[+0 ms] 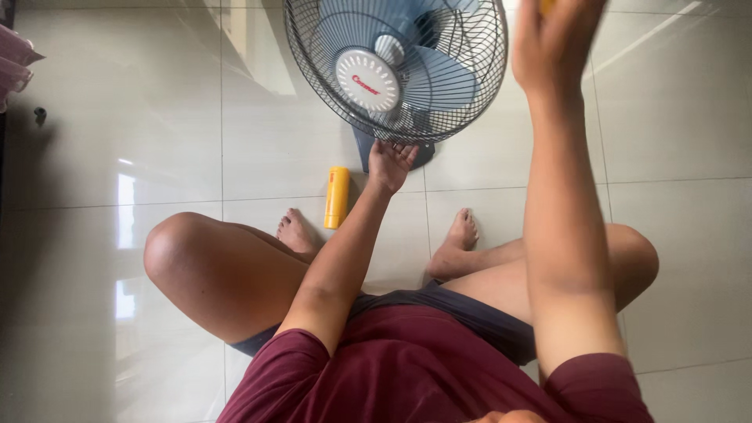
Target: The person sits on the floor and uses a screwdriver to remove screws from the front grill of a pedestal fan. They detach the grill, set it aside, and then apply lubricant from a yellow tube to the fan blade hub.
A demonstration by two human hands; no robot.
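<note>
Head view | left hand [389, 163] touching fan grille [395, 66] | yellow bottle [337, 197] lying on floor [157, 117]

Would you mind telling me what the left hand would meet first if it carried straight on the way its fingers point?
The left hand already has its fingertips at the lower rim of the fan's wire guard. Going straight on, it would press into that guard, with the blue blades behind it. Whether it touches yet is hard to tell.

A yellow bottle [337, 197] is lying on the glossy tiled floor [157, 117] by my bare foot [297, 232] — pink cloth [14, 63] is showing far left.
</note>
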